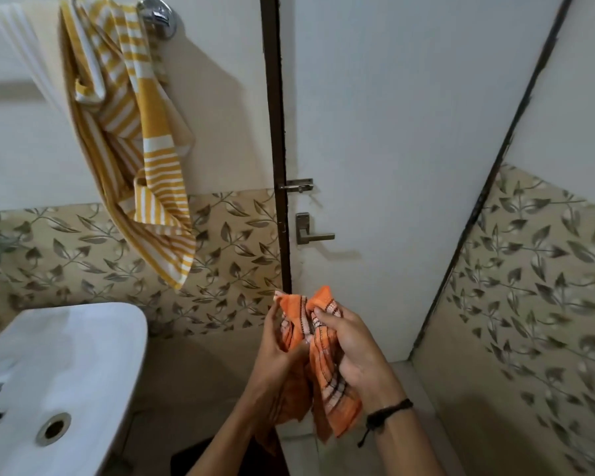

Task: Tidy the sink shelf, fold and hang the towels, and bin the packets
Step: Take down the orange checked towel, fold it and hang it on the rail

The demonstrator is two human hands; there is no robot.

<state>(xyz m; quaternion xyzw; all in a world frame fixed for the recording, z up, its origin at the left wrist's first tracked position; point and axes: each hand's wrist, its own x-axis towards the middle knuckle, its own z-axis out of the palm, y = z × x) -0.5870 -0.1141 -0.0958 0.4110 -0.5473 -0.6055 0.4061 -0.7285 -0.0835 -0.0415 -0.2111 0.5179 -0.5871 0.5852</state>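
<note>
Both grips clamp the bunched orange checked towel [327, 376]: left hand [279, 345] and right hand [358, 355] pinch its top edge side by side, length hanging down; the chrome rail bracket [157, 17] lies up-left, nearer the left hand.

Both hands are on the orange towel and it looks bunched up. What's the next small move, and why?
Probably draw the hands apart to spread it open. The left hand and right hand both grip the orange towel near its top, close together. It hangs crumpled between them, so there is no flat edge to fold yet.
</note>
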